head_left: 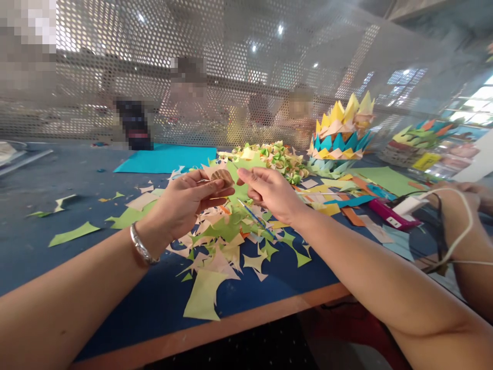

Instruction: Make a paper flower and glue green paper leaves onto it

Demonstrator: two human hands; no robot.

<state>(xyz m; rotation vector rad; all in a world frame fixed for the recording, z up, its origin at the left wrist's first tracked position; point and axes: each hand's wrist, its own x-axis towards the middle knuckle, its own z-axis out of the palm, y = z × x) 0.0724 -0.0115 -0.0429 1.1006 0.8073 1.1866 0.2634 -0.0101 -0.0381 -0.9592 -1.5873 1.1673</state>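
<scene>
My left hand, with a silver bracelet at the wrist, pinches a small brown ribbed piece between thumb and fingers. Just right of it, my right hand is closed, thumb against the curled forefinger; whatever it grips is too small to make out. The hands are slightly apart above a heap of green, cream and pink paper scraps. A thin blue stick-like tool lies on the scraps below my right hand. Behind the hands sits a pile of small folded paper pieces.
A tiered paper craft stands at the back right, near a blue sheet further left. Paper strips, a magenta power strip and a white cable lie to the right. Another person's arm rests at the right edge. A perforated metal screen rises behind.
</scene>
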